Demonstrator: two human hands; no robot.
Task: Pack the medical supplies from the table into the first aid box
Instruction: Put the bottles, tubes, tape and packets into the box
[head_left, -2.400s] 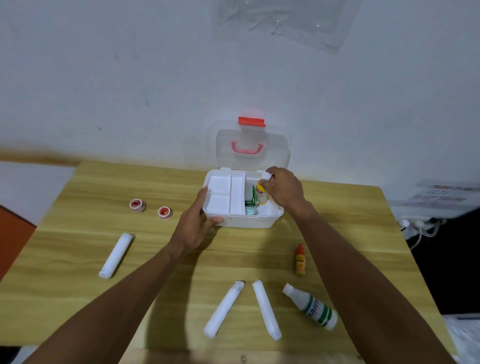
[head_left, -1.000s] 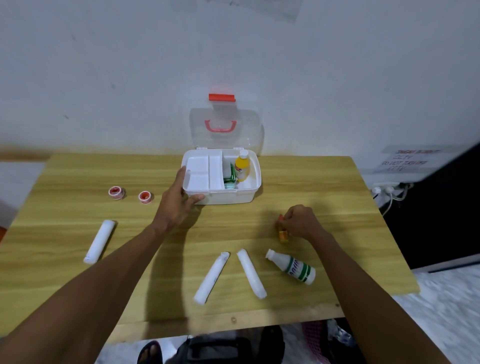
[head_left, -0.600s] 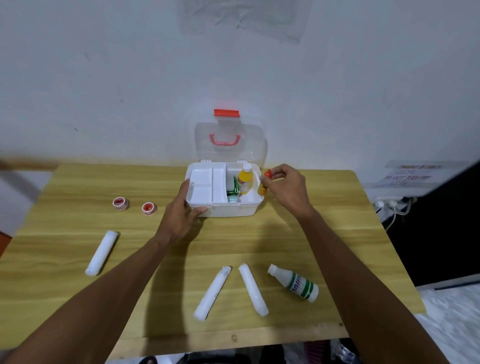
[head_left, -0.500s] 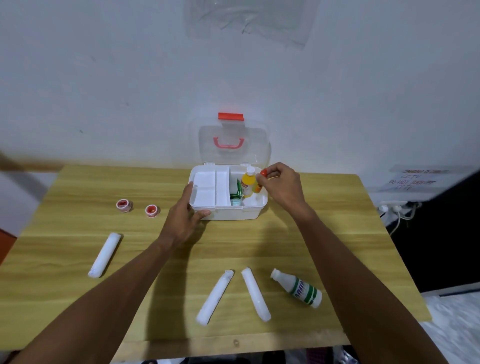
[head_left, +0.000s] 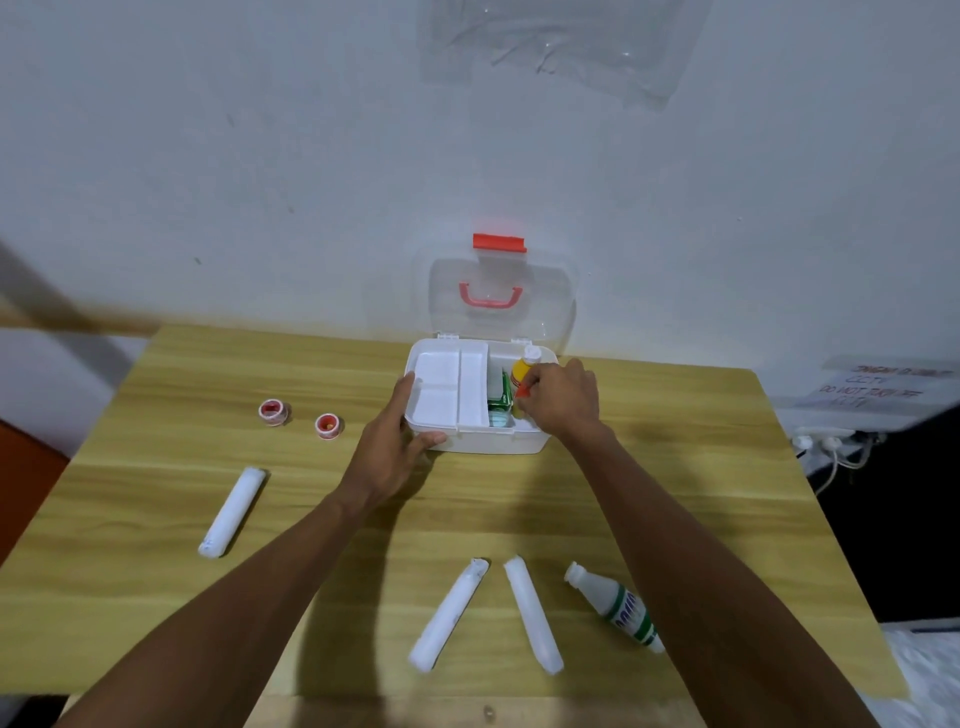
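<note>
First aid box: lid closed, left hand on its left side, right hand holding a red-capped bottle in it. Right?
No. In the head view the lid of the first aid box stands open; the left hand is on its left side and the right hand holds a red-capped bottle in it.

Single head-worn wide-angle view, set high over the near edge of the wooden table (head_left: 675, 467), facing forward and down, open first aid box (head_left: 488, 444) mid-frame, white wall (head_left: 260, 156) behind.
</note>
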